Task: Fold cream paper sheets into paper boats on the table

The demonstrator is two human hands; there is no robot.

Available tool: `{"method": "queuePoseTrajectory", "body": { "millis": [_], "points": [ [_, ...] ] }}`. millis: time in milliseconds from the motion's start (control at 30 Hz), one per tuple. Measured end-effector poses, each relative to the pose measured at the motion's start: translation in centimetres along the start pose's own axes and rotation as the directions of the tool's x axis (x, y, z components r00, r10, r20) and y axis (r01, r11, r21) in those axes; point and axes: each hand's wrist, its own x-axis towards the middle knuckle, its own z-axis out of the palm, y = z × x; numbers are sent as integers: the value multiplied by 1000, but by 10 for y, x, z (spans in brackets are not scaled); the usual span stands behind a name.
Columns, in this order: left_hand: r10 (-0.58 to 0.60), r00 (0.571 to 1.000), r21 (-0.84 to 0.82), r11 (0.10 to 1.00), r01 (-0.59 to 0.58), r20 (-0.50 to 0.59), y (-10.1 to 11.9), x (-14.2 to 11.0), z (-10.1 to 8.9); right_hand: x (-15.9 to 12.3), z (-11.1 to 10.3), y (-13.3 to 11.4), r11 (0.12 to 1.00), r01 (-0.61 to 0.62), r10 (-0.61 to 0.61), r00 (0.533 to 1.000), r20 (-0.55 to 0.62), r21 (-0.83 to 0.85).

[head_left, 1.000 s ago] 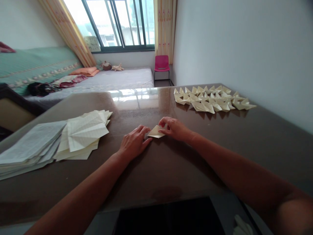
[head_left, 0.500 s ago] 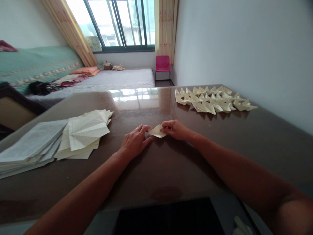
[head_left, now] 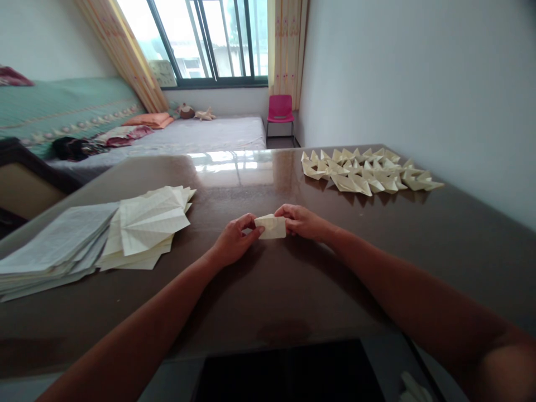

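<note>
A small folded cream paper (head_left: 273, 228) is held between my two hands above the middle of the brown table (head_left: 259, 301). My left hand (head_left: 237, 237) pinches its left end, with the thumb on the near face. At its right end, my right hand (head_left: 302, 221) grips the edge between thumb and fingers. The paper now shows a roughly rectangular face towards me, with a second layer rising behind its top edge. Some of the right fingertips are hidden behind the paper.
Several folded paper boats (head_left: 364, 173) stand in rows at the far right. To the left lie creased cream sheets (head_left: 153, 223), beside a stack of printed paper (head_left: 54, 240). A bed (head_left: 218, 133) and a pink chair (head_left: 280, 109) are beyond the table.
The folded paper has gone from a diamond shape to a rectangular face. My left hand, spread beside it before, has closed on its left end. My right hand still holds the right side.
</note>
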Motion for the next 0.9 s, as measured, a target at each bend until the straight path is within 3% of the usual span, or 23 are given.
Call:
{"method": "queuePoseTrajectory", "body": {
  "millis": [67, 133, 200, 267, 367, 533, 767, 900],
  "points": [
    [0, 1000, 0, 1000, 0, -29, -1, 1, 0, 1, 1, -1, 998, 44, -50, 986, -157, -42],
    [-9, 998, 1, 1000, 9, -65, -2, 2, 0, 1, 0, -6, 984, 113, -152, 932, -330, -135],
    [-23, 995, -3, 1000, 22, -97, -3, 3, 0, -1, 1, -11, 951, 189, -277, 872, -404, -245],
    [-29, 993, -15, 1000, 27, -113, -5, 3, 0, -4, 4, -14, 908, 261, -374, 858, -351, -328],
    [-15, 996, -50, 999, 10, -84, -7, 3, 0, -7, 12, -14, 869, 326, -419, 885, -202, -371],
    [24, 999, -77, 997, -27, -38, -9, 3, -1, -6, 20, -9, 874, 318, -412, 886, -212, -369],
    [40, 999, -139, 989, -41, -4, -2, 2, -2, -5, 24, -10, 942, 264, -300, 939, -169, -207],
    [92, 996, -147, 985, -89, 16, 0, 2, -5, -4, 20, -9, 957, 288, -291, 953, -87, -45]
  ]
}}
